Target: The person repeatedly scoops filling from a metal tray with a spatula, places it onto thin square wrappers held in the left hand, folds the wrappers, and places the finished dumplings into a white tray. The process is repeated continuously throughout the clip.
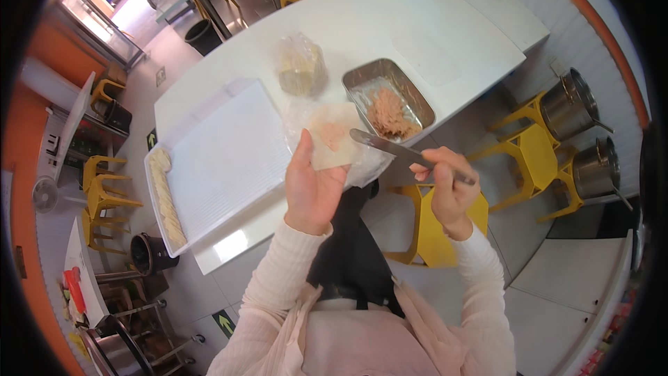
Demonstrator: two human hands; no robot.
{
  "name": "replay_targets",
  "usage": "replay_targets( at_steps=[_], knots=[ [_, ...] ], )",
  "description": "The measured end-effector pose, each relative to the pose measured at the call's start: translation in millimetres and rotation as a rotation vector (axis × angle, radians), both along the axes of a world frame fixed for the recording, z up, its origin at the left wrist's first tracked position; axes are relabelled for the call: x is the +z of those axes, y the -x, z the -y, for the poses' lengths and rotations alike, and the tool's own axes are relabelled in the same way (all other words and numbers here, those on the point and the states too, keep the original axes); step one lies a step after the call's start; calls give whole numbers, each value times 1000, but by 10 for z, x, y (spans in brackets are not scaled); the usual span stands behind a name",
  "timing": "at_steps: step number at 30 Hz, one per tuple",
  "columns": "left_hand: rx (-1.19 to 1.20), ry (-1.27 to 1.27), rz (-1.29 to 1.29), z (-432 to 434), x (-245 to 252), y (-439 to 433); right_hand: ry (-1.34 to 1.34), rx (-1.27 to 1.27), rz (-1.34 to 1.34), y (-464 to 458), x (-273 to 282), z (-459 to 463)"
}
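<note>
On the palm and fingers of my left hand (315, 183) lies a thin square dough wrapper (347, 152), held up over the table's near edge. A smear of pink minced filling (332, 136) marks its middle. My right hand (451, 183) grips a flat metal spatula (389, 147), its rounded tip beside the wrapper's right edge. Just beyond, a rectangular steel pan (356, 75) holds a mound of pink minced filling (390, 112). Behind the wrapper stands a stack of wrappers in a clear plastic bag (301, 68).
A white plastic tray (224, 151) lies left on the white table (365, 26), with a row of folded dumplings (167, 198) along its left side. Clear plastic film (368, 167) lies under my hands. A yellow stool (449, 224) stands at right; steel pots (569, 102) sit on stools beyond.
</note>
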State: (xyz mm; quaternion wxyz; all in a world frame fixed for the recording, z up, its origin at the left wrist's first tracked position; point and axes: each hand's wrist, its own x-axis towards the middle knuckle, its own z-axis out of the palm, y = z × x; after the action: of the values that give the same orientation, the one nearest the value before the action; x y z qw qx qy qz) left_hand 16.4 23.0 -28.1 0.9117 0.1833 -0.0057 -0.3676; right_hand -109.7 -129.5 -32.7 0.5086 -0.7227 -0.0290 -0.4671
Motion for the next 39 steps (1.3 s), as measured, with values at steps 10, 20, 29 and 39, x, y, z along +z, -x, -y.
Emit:
replay_targets(
  at_steps=[10,20,29,39],
  knots=[
    [34,-7,121,-9,84,39,-704,116,42,-292,-97,-72],
    [86,-32,133,-1,107,66,-798,98,81,-381,-138,-112],
    [135,0,131,-33,84,30,-828,145,86,-348,-190,-206],
    [163,15,140,-93,75,-1,-805,138,80,-345,-189,-239]
  ],
)
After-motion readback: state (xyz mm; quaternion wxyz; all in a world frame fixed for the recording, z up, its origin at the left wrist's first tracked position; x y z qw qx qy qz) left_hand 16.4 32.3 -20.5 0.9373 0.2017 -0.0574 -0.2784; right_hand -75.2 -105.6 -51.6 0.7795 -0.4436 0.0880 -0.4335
